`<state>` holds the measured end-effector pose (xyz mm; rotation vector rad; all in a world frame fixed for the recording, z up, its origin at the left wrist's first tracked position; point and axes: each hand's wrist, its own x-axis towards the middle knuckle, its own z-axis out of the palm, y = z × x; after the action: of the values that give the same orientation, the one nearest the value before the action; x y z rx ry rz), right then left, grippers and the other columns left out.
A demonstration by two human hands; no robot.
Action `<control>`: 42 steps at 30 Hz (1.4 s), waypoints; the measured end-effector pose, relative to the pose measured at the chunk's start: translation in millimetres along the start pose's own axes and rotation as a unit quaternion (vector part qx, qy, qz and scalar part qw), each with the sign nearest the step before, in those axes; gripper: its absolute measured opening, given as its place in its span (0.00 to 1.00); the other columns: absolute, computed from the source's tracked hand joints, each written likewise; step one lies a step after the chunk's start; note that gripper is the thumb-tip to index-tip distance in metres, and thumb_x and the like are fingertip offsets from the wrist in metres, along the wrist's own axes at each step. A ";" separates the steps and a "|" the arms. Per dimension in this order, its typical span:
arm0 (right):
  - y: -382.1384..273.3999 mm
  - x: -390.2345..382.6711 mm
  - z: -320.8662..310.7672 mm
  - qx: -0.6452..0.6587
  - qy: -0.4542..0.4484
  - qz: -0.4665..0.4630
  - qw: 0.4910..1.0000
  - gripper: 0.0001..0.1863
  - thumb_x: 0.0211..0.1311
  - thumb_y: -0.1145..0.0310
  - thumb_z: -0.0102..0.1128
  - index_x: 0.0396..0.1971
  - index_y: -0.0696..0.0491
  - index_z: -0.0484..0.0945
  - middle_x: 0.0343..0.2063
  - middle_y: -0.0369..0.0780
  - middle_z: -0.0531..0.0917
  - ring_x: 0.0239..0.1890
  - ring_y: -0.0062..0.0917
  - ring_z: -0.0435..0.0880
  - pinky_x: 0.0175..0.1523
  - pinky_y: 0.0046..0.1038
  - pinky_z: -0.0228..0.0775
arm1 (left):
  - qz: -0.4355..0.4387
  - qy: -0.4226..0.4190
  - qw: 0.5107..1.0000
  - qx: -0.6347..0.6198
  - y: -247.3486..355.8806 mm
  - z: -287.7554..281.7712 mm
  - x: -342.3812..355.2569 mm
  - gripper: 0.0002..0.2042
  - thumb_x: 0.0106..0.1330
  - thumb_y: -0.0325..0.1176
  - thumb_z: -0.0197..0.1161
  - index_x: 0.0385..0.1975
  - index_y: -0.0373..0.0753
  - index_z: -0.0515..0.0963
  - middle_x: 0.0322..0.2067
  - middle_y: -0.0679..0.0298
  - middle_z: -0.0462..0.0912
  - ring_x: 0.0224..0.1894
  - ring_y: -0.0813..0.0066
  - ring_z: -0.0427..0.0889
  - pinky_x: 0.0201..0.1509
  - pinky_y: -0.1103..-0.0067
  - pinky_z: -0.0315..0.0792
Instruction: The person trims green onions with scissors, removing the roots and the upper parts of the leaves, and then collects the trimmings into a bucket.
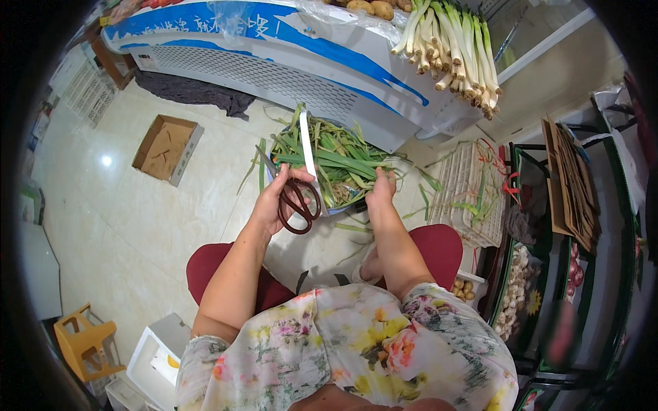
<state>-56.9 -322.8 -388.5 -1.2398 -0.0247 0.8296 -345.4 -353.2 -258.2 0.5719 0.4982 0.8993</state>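
Note:
Between my knees stands a blue bucket [337,210] heaped with long green leek leaves [336,140], some of them yellowed. Its white handle [306,145] arches up over the heap. My left hand [274,196] is at the left of the bucket, closed around scissors [297,230] with dark brown looped handles. Their blades point up and to the left, beside the handle. At the bucket's right side my right hand [382,190] is closed on the ends of a few flat green leaves [356,164] that lie across the heap.
A cardboard box [164,147] sits on the tiled floor to the left. Ahead is a white and blue chiller [253,68] with leeks [456,51] hanging over its edge. On the right are a white crate [456,192] with leaf scraps and a rack of garlic [514,294].

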 end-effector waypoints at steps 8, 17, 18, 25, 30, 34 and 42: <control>16.1 -38.8 49.5 -0.623 -0.088 -0.307 0.714 0.31 0.60 0.78 0.52 0.66 0.59 0.61 0.64 0.54 0.65 0.68 0.53 0.59 0.71 0.43 0.53 | 0.000 -0.005 1.000 0.011 -4.0 -5.8 2.4 0.27 0.77 0.53 0.42 0.41 0.33 0.79 0.58 0.59 0.74 0.45 0.77 0.78 0.44 0.78 0.78; 49.8 -38.7 40.6 -0.794 -0.145 -0.201 0.554 0.36 0.63 0.64 0.45 0.70 0.62 0.54 0.73 0.49 0.50 0.76 0.44 0.40 0.78 0.40 0.25 | -0.010 0.007 1.000 0.004 -6.4 -2.3 2.5 0.27 0.77 0.53 0.42 0.42 0.31 0.78 0.55 0.60 0.73 0.48 0.73 0.74 0.43 0.75 0.77; 51.7 -33.3 39.8 -0.805 -0.151 -0.178 0.545 0.36 0.63 0.63 0.44 0.71 0.62 0.54 0.73 0.48 0.50 0.76 0.43 0.40 0.78 0.40 0.25 | -0.012 0.005 1.000 0.008 -6.7 -2.1 3.0 0.27 0.77 0.53 0.42 0.42 0.32 0.78 0.55 0.59 0.73 0.49 0.73 0.74 0.43 0.75 0.76; 12.9 -22.5 60.9 -0.802 -0.200 -0.113 0.552 0.36 0.58 0.61 0.53 0.65 0.63 0.62 0.68 0.50 0.62 0.72 0.42 0.54 0.75 0.36 0.41 | -0.009 0.000 1.000 0.009 -5.2 -5.6 6.9 0.26 0.77 0.52 0.42 0.43 0.34 0.79 0.61 0.60 0.71 0.47 0.77 0.78 0.46 0.79 0.78; 5.5 -5.0 25.5 -0.703 -0.189 -0.252 0.637 0.23 0.52 0.64 0.62 0.46 0.63 0.78 0.48 0.55 0.80 0.53 0.44 0.78 0.57 0.38 0.69 | -0.014 -0.021 1.000 0.005 -8.6 -1.6 11.7 0.25 0.77 0.52 0.42 0.42 0.35 0.79 0.61 0.60 0.71 0.48 0.77 0.78 0.47 0.79 0.78; -38.9 -22.8 35.7 -0.583 -0.208 -0.028 0.785 0.23 0.54 0.57 0.63 0.42 0.62 0.82 0.48 0.57 0.79 0.51 0.45 0.79 0.52 0.40 0.71 | -0.012 -0.008 1.000 -0.003 -7.7 -6.6 8.3 0.25 0.77 0.52 0.42 0.43 0.35 0.79 0.60 0.60 0.71 0.49 0.77 0.78 0.48 0.79 0.78; -11.2 84.3 55.9 -0.111 -0.076 0.268 0.954 0.35 0.65 0.40 0.43 0.53 0.59 0.71 0.44 0.49 0.80 0.38 0.41 0.81 0.43 0.47 0.73 | -0.021 -0.002 1.000 0.000 -2.3 -7.3 0.3 0.26 0.77 0.52 0.41 0.43 0.34 0.79 0.60 0.63 0.71 0.42 0.80 0.79 0.47 0.80 0.78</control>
<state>-15.3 -230.1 -393.3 -1.4149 0.1026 1.4248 -348.5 -352.3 -265.2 0.5618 0.5042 0.8575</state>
